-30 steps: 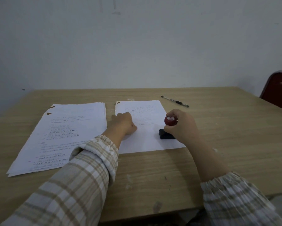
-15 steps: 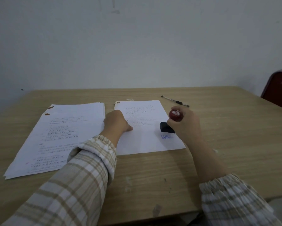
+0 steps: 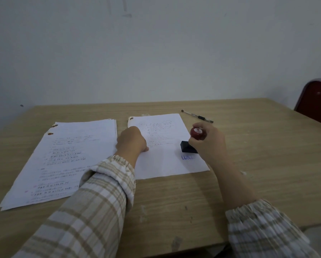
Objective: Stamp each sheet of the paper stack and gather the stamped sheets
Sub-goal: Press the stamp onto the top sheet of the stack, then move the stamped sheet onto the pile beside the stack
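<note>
On the single sheet [image 3: 161, 146] in front of you, a blue stamp mark [image 3: 187, 157] shows near the lower right corner. Just above it your right hand [image 3: 210, 144] grips the stamp [image 3: 192, 141] by its red knob, black base lifted clear of the mark. Your left hand [image 3: 131, 141] rests curled on the sheet's left edge, knuckles down. The paper stack [image 3: 63, 157] lies to its left on the table [image 3: 267, 155]; a pen [image 3: 197, 116] lies beyond.

Both forearms reach forward in plaid sleeves; left hand [image 3: 131, 141] fisted, knuckles down; right hand [image 3: 209, 141] raised, fingers curled in grip.
</note>
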